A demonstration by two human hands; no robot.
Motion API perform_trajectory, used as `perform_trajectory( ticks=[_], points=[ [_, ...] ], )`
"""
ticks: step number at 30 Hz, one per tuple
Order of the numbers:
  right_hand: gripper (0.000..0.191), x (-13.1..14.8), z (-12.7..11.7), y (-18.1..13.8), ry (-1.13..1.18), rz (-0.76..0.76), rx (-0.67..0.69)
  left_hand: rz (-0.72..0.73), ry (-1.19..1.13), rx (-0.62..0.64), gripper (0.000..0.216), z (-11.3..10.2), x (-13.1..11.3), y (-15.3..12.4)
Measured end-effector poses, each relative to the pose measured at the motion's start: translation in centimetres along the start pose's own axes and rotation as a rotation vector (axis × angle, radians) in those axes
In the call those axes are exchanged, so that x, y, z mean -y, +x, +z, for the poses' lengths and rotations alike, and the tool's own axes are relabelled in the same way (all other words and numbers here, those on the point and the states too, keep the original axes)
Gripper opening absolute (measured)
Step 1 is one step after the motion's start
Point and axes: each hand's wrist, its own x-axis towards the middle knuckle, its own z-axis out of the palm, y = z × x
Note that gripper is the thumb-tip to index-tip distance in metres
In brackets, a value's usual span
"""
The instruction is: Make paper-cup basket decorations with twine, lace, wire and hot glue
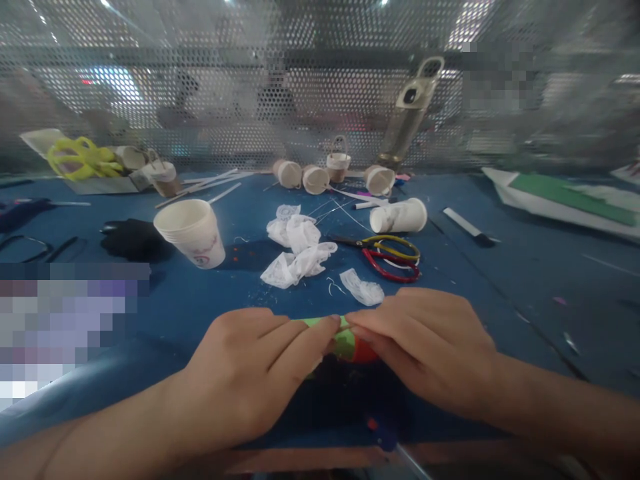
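Observation:
My left hand (255, 370) and my right hand (430, 343) meet near the front edge of the blue table (525, 280). Both have their fingers pressed together on a small green and red piece (346, 341), mostly hidden under the fingers. Just beyond my fingertips lie scraps of white lace (299, 250) and a smaller white scrap (363, 287). Red and yellow scissors (393, 257) lie a little past my right hand.
An upright paper cup (193, 233) stands at the left, another lies on its side (399, 217). Several small cut cups (316, 179) line the back by a perforated metal screen. Yellow scissors (80, 159) sit far left, green and white sheets (565, 197) far right.

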Motion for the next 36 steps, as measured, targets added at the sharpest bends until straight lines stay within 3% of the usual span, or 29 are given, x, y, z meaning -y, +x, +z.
perform_trajectory(
  ticks=[6, 15, 26, 36],
  points=[
    [0.016, -1.0, -0.2, 0.2, -0.021, 0.134, -0.001, -0.055, -0.016, -0.015, 0.025, -0.7, 1.8, 0.4],
    [0.018, -1.4, -0.2, -0.4, -0.074, 0.001, 0.063, 0.034, 0.002, -0.031, 0.022, 0.1, 1.8, 0.2],
    [0.021, -0.3, -0.3, -0.2, 0.017, 0.027, 0.014, 0.016, 0.122, -0.094, 0.015, -0.1, 0.7, 0.1],
    [0.022, -0.8, -0.2, -0.2, -0.02, 0.118, 0.057, 0.011, 0.121, -0.026, 0.015, -0.4, 1.3, 0.5]
  ],
)
